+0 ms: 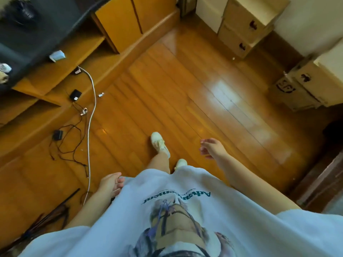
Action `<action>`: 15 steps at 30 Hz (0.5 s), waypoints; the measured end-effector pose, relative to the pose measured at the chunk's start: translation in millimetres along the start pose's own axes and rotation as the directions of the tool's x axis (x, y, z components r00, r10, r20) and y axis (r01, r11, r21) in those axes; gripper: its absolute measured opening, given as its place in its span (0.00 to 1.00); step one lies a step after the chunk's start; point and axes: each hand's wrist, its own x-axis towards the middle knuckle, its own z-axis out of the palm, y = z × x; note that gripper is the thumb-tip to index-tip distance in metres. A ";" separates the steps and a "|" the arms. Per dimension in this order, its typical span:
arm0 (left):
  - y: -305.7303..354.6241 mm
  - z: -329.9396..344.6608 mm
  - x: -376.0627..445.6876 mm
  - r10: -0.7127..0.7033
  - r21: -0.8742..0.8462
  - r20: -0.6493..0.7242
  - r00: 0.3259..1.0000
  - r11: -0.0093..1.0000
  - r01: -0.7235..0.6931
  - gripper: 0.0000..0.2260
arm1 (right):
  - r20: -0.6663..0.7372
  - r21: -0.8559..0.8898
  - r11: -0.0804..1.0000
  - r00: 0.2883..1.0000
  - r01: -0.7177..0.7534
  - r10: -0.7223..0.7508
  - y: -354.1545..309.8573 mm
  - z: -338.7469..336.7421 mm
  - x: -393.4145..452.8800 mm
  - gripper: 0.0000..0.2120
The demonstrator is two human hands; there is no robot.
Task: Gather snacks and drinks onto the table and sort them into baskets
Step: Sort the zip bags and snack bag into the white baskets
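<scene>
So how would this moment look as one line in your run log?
phase: walking over wooden floor | left hand: open, holding nothing | right hand: open, holding nothing | snacks, drinks, baskets: none in view

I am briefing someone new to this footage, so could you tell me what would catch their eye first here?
The glossy orange wooden floor fills the middle, with a bright glare patch right of centre. A white cable and black adapters trail along the left by the low wooden cabinet; stacked cardboard boxes stand at upper right. Below, both hands, left and right, hang empty beside a white printed T-shirt.
</scene>
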 end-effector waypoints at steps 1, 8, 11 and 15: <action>7.5 -0.3 5.5 -0.023 -0.018 -0.003 1.000 1.000 0.023 0.16 | 0.017 -0.024 1.000 1.000 0.010 -0.010 -14.0 2.4 8.5 0.11; 111.8 7.1 50.1 -0.098 -0.093 0.036 0.995 0.991 0.101 0.17 | -0.010 -0.045 0.998 0.999 -0.032 0.032 -99.8 10.5 61.5 0.09; 179.9 14.8 62.8 -0.035 -0.094 0.062 0.997 0.995 0.041 0.16 | -0.048 0.069 0.994 0.995 -0.085 0.088 -134.7 9.7 74.1 0.07; 277.1 29.7 72.2 0.106 -0.005 0.077 0.991 0.994 -0.106 0.13 | -0.113 0.163 0.977 0.981 -0.137 0.156 -179.7 10.7 93.5 0.03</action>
